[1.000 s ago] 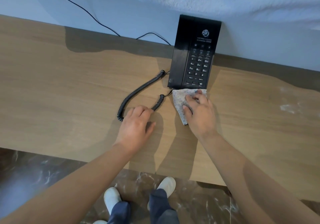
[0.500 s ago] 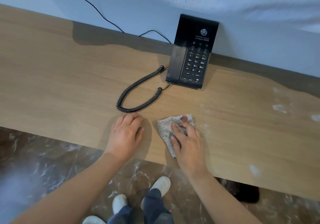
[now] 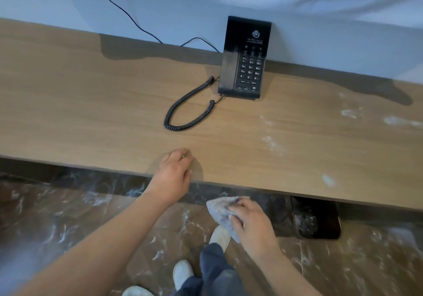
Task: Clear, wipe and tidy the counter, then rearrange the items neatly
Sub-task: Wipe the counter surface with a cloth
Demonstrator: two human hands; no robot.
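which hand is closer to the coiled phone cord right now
Left. The left hand rests on the counter near its front edge, just short of the coiled cord. The right hand holds the cloth beyond the edge, over the floor, farther away.

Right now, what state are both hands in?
Left hand: open, holding nothing, resting on the counter.
Right hand: holding the cloth, beyond the counter's front edge.

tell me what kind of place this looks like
Probably a hotel room. A black corded phone with a logo above its keypad stands against the wall on a long wooden counter, the floor is dark veined stone, and what looks like a small black bin sits under the counter.
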